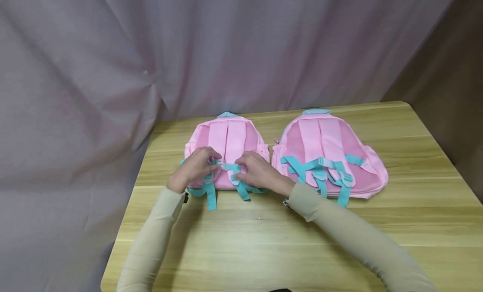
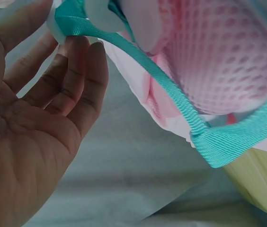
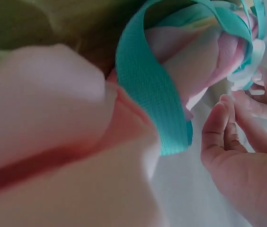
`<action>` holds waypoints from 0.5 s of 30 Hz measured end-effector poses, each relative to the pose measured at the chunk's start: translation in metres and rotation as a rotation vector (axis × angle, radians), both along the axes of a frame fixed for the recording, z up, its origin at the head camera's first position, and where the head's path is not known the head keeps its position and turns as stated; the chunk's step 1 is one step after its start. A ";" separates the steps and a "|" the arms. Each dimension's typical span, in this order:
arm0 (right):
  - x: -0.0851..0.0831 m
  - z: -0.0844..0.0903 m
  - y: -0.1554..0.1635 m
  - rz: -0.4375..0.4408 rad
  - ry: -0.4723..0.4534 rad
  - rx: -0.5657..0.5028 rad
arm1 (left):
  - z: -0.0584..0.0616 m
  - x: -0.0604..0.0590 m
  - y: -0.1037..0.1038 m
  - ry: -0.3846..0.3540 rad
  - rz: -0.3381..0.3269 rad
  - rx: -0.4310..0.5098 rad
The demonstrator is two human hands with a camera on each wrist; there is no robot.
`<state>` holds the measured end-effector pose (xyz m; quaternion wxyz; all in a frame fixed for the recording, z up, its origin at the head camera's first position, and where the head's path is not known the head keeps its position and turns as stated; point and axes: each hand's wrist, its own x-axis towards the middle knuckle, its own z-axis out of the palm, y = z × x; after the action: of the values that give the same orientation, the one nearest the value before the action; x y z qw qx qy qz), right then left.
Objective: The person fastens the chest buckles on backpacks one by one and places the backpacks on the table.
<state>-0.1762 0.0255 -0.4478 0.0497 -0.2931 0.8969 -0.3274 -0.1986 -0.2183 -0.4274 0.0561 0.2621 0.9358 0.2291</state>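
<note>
Two pink backpacks with teal straps lie back-side up on a wooden table [image 1: 264, 241]. Both hands are on the left backpack [image 1: 230, 137], at its teal chest strap [image 1: 226, 166]. My left hand [image 1: 211, 160] pinches the left half of that strap [image 2: 171, 94] between thumb and fingers [image 2: 79, 52], next to a white buckle piece [image 2: 100, 14]. My right hand [image 1: 241, 163] curls its fingers on the right half, fingertips [image 3: 218, 123] just below the white buckle [image 3: 247, 78]. A loose teal strap [image 3: 147, 90] loops close in front of the right wrist camera.
The right backpack [image 1: 328, 141] lies untouched beside the left one, its chest strap fastened across its shoulder straps. A pale purple curtain [image 1: 188, 53] hangs behind and to the left of the table. Bare wood lies in front of the bags.
</note>
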 end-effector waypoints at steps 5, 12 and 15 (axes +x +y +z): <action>-0.001 -0.002 -0.011 -0.005 -0.016 0.038 | -0.003 0.000 -0.005 0.005 0.002 0.002; -0.013 -0.004 -0.030 0.023 -0.016 0.090 | -0.005 0.001 -0.008 0.024 0.028 0.008; -0.019 -0.004 -0.035 0.020 -0.025 0.105 | -0.003 0.000 -0.008 0.037 0.039 0.013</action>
<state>-0.1957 -0.0097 -0.4518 0.0796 -0.2948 0.9092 -0.2830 -0.1989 -0.2259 -0.4308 0.0327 0.2484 0.9401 0.2312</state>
